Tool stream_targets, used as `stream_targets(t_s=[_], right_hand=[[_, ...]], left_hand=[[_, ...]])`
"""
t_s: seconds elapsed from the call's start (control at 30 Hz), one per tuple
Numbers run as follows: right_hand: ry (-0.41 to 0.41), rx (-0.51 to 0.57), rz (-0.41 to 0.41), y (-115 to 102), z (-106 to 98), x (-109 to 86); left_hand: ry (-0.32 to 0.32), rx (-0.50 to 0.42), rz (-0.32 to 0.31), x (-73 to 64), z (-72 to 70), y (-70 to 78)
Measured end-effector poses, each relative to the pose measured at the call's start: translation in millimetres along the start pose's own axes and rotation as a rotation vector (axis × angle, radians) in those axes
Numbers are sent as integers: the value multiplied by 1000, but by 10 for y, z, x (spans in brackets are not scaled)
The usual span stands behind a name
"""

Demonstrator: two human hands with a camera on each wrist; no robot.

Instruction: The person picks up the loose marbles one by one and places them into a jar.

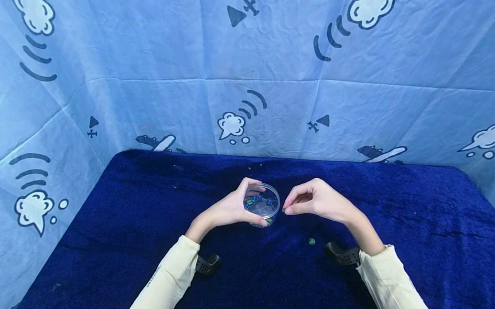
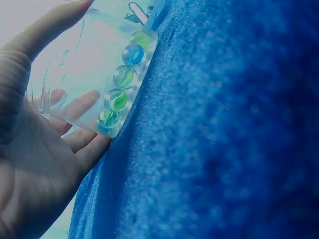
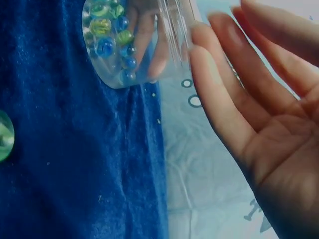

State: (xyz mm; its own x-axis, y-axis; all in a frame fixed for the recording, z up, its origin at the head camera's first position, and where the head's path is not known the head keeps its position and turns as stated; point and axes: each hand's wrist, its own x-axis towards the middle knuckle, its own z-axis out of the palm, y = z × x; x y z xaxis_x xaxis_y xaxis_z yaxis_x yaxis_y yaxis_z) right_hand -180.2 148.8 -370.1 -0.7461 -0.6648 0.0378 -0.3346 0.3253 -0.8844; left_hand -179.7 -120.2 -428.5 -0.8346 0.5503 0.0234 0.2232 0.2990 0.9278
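My left hand (image 1: 234, 207) grips a clear round plastic jar (image 2: 75, 45) from its left side, thumb in front and fingers behind. The jar's open rim (image 1: 263, 186) faces up. Blue and green-yellow glass marbles (image 3: 104, 47) lie along its bottom, several of them showing through the wall. Just right of the rim is my right hand (image 1: 317, 201), thumb and index fingertips brought together. A small dark sliver of a marble (image 1: 283, 210) shows at those tips, the rest hidden by the fingers. In the right wrist view the other fingers (image 3: 214, 94) stretch beside the jar.
One green marble (image 1: 311, 241) lies loose on the dark blue velvet cloth (image 1: 261, 283), below my right hand. Black wrist mounts (image 1: 208, 264) sit at both cuffs. Behind the table hangs a light blue printed curtain (image 1: 180, 49).
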Motion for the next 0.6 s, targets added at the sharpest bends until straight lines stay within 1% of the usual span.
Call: stream_targets(t_s=[0.1,0.23,0.37,0.53,0.6], right_hand=[[-86,50,-23,55,-44,-7],[-198,129,-58,190,-123,-26],[-309,181,-39,328,-209,-73],[-426,239,21,483,-276,-138],[-476,284,43,543,-283,-155]], left_hand=[[1,-1,2,4,3,-1],[2,4,0,5,3,2],[-3,9,-5,-1,2,3],[-9,10,-8,-7,0,8],[-10,9,-5,-8,-1,9]])
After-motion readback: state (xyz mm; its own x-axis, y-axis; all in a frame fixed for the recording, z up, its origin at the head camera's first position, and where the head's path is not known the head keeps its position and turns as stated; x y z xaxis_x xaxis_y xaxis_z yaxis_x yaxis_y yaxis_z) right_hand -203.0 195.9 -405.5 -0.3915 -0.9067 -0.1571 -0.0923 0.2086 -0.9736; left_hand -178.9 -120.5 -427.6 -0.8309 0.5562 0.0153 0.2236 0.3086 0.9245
